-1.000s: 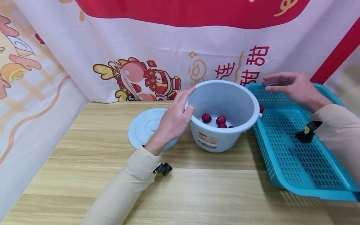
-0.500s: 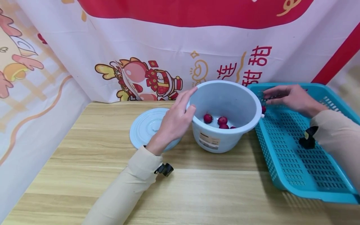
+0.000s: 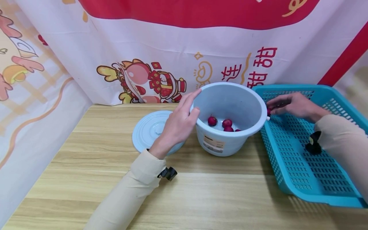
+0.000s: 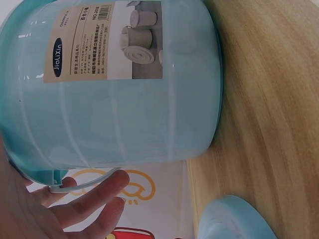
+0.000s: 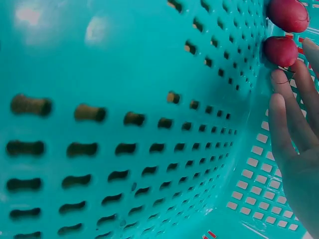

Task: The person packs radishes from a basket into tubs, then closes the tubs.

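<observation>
A light blue plastic bucket [image 3: 218, 140] stands upright with several red radishes [image 3: 212, 121] on its bottom. My left hand [image 3: 181, 123] rests at the left side of its rim, fingers extended. In the left wrist view, those fingers [image 4: 97, 204] lie beside the bucket's thin white handle [image 4: 87, 185]. My right hand [image 3: 297, 105] reaches down inside the teal basket [image 3: 319, 188] at its far left corner. Two radishes [image 5: 280, 51] lie there against the basket wall; the fingertips [image 5: 279, 77] are right by the nearer one, perhaps touching it.
The round blue lid [image 3: 146, 131] lies on the wooden table [image 3: 184, 201] left of the bucket, partly under my left forearm. A printed cloth [image 3: 161, 38] hangs behind. The basket's left wall stands close beside the bucket.
My right hand has come down from above the basket's far rim to the radishes in its corner. My left hand stays at the bucket's rim.
</observation>
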{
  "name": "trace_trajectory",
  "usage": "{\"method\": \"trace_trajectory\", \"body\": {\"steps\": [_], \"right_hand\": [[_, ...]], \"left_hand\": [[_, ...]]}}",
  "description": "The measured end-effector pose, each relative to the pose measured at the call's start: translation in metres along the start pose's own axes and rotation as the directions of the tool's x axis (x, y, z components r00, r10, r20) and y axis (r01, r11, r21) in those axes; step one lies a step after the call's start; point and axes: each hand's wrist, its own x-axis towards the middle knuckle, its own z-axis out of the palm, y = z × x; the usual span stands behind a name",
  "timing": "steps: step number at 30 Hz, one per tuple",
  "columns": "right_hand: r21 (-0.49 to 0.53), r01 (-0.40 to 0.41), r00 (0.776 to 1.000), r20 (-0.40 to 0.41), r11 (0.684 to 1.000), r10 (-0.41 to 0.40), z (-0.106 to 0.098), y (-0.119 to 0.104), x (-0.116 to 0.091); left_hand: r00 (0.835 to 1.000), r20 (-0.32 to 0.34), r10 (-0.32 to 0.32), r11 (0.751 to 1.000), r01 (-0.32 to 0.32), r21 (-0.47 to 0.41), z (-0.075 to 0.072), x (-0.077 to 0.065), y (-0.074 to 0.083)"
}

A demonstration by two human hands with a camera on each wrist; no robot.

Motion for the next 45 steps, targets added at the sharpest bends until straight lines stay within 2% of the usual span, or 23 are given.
{"method": "trace_trajectory", "body": {"steps": [12,25,29,38,42,45], "right_hand": [[-0.103,-0.013,1.000,0.004,0.995,0.014,0.003,0.000,0.000],[-0.174,0.028,1.000,0.018,0.984,-0.025,0.003,0.003,-0.001],[-0.157,-0.005,1.000,-0.015,0.988,0.003,-0.003,0.000,-0.005],[-0.011,-0.016,0.991,-0.131,1.000,0.014,-0.022,-0.020,-0.022],[0.039,0.041,0.972,-0.232,0.998,-0.031,-0.026,-0.034,-0.029],[0.072,0.109,0.948,-0.309,0.991,-0.082,-0.027,-0.045,-0.033]], "left_hand": [[1.000,0.003,-0.002,1.000,0.002,0.000,0.001,0.001,0.002],[1.000,0.012,-0.006,1.000,0.006,-0.002,0.002,0.001,0.002],[1.000,0.012,-0.006,1.000,0.006,-0.004,0.003,0.001,0.002],[1.000,0.006,-0.006,1.000,0.006,0.004,0.001,0.000,0.002],[1.000,0.003,-0.007,1.000,0.007,0.009,0.001,0.000,0.001],[1.000,0.002,-0.010,1.000,0.010,0.011,0.000,0.000,0.001]]}}
